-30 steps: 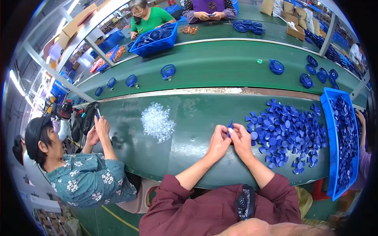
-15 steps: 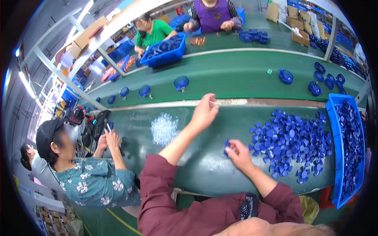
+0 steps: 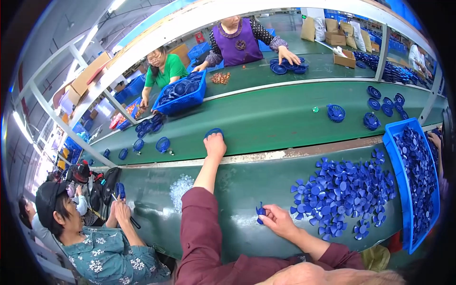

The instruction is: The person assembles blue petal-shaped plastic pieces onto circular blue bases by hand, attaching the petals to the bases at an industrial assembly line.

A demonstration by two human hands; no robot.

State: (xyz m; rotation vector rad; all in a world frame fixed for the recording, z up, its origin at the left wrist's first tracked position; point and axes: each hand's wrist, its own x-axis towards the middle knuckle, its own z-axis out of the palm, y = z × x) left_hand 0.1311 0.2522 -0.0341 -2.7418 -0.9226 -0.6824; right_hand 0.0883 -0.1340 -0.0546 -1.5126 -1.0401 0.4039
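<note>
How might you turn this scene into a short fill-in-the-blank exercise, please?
The right hand holds a bladed part coloured ____.
The left hand is at a round blue cage over the ____ belt.
The pile of clear pieces lies to the ____ of the blue blade pile.

Missing words: blue; green; left.

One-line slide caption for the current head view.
Left hand on a round blue part at the green belt; right hand holding a small blue piece near a pile of blue fan blades.
</note>
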